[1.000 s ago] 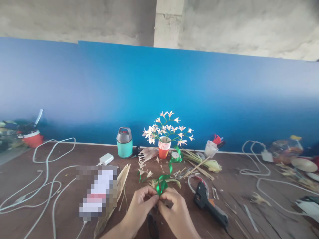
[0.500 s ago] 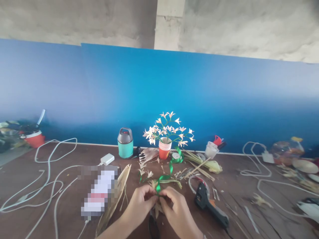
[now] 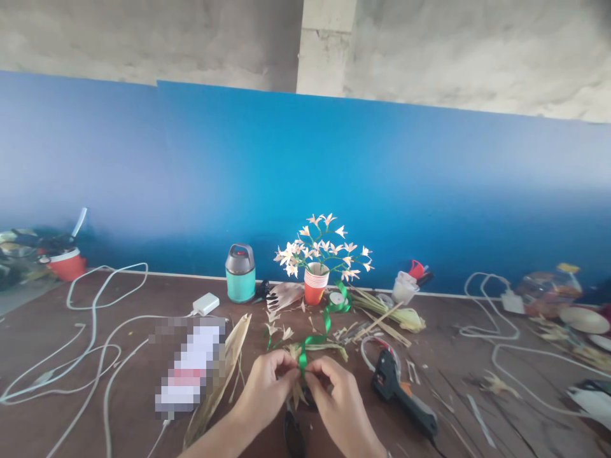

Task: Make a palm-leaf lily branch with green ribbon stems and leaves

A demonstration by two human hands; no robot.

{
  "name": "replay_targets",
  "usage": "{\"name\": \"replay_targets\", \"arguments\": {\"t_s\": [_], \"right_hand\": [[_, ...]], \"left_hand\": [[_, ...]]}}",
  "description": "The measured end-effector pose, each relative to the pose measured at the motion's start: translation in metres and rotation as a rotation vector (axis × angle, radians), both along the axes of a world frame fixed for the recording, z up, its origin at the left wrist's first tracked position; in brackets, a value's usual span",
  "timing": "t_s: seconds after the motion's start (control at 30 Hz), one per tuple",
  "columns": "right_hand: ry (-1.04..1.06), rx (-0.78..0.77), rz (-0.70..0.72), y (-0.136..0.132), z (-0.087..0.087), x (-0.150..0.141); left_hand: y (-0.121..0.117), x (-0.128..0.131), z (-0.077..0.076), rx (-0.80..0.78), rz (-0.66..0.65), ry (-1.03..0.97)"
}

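Thumb and fingers of my left hand (image 3: 272,385) are pinched together at the near end of a green ribbon (image 3: 315,340). My right hand (image 3: 331,391) pinches close beside it, at the same spot on the ribbon. From there the ribbon winds back across the table to its white spool (image 3: 337,298). Whatever thin piece lies between the fingertips is mostly hidden. Under the hands are dry husk scraps and black scissor-like handles (image 3: 293,432). Behind them, paper-like flowers on green stems (image 3: 324,248) stand in a stack of red and white cups (image 3: 316,285).
A black glue gun (image 3: 403,394) lies right of my hands. To the left are a long dry husk (image 3: 217,388), a blurred-out phone-like object (image 3: 191,369) and white cables (image 3: 95,318). A teal container (image 3: 240,277) and a white cup of pens (image 3: 405,287) stand along the blue partition (image 3: 286,178).
Both hands have barely shifted and still pinch at the ribbon's end. The ribbon near the fingertips now hangs slightly straighter, and the view has tilted a little.
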State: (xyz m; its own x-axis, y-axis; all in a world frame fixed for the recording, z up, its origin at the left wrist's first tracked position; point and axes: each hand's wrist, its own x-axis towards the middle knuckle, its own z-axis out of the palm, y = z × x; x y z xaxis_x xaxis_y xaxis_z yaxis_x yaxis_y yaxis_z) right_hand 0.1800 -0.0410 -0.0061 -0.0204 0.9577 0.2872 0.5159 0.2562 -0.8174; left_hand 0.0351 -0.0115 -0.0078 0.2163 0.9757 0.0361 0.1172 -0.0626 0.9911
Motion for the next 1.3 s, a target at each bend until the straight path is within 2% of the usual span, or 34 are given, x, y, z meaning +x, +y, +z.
{"name": "replay_targets", "arguments": {"t_s": [0.17, 0.37, 0.47, 0.57, 0.7, 0.83, 0.97, 1.1, 1.2, 1.3], "right_hand": [[-0.004, 0.007, 0.033, 0.003, -0.001, 0.002], [-0.091, 0.27, -0.029, 0.0, 0.002, 0.005], [-0.218, 0.342, -0.031, -0.004, 0.003, 0.0], [-0.369, 0.338, -0.072, -0.007, 0.001, -0.009], [-0.464, 0.31, -0.196, -0.007, -0.003, -0.016], [-0.484, 0.329, -0.23, -0.007, -0.004, -0.017], [-0.477, 0.322, -0.232, -0.006, -0.003, -0.016], [-0.404, 0.24, -0.207, -0.005, -0.005, -0.016], [-0.247, 0.128, -0.175, -0.004, -0.006, -0.015], [0.01, -0.018, -0.12, 0.0, -0.006, -0.013]], "left_hand": [[0.003, 0.0, 0.001, -0.058, -0.012, -0.029], [0.006, -0.003, 0.004, -0.238, 0.017, -0.204], [0.006, -0.001, 0.0, -0.203, 0.089, -0.209], [0.002, 0.004, -0.005, -0.148, 0.163, -0.191], [-0.006, 0.011, -0.01, -0.101, 0.186, -0.213], [-0.009, 0.014, -0.013, -0.154, 0.186, -0.266], [-0.006, 0.013, -0.02, -0.255, 0.136, -0.358], [-0.007, 0.013, -0.022, -0.293, 0.111, -0.446], [-0.009, 0.014, -0.016, -0.29, 0.123, -0.461], [-0.012, 0.014, -0.008, -0.295, 0.107, -0.468]]}}
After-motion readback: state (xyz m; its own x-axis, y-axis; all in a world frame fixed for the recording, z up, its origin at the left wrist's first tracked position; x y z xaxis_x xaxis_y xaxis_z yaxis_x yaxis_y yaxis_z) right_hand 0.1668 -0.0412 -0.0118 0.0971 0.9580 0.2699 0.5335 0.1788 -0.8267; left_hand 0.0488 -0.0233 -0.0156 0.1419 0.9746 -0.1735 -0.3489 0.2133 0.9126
